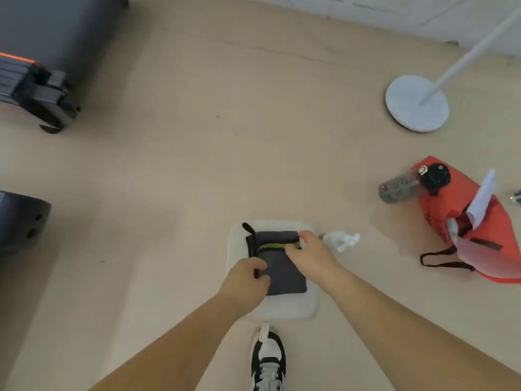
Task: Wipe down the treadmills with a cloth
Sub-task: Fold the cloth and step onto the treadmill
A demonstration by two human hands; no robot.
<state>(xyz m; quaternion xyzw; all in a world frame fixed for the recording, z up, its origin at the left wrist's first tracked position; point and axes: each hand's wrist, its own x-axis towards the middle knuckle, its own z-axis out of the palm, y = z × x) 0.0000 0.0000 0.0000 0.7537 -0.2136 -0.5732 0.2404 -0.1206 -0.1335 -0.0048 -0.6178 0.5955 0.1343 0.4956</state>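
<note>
Head view: A person bends over a pale floor, both bare arms reaching down.
Cloth: A folded dark grey cloth with a yellow-green band and a black loop lies on a white pad directly under the fingers.
Left hand: The left hand is curled round the cloth's left edge, its fingers grasping the fabric.
Right hand: The right hand reaches over the far right corner, its fingers pinching the cloth by the green band.
Spray bottle: A white spray bottle lies on the floor just right of the right fingers.
Treadmills: A dark treadmill with an orange line stands well beyond and left of the fingers; a second dark machine sits far to their left.
Right of the fingers: An orange bag lies well apart, a clear water bottle against it; the round white base of a stand stands beyond.
Near side: A black-and-white shoe touches the pad's near edge.
</note>
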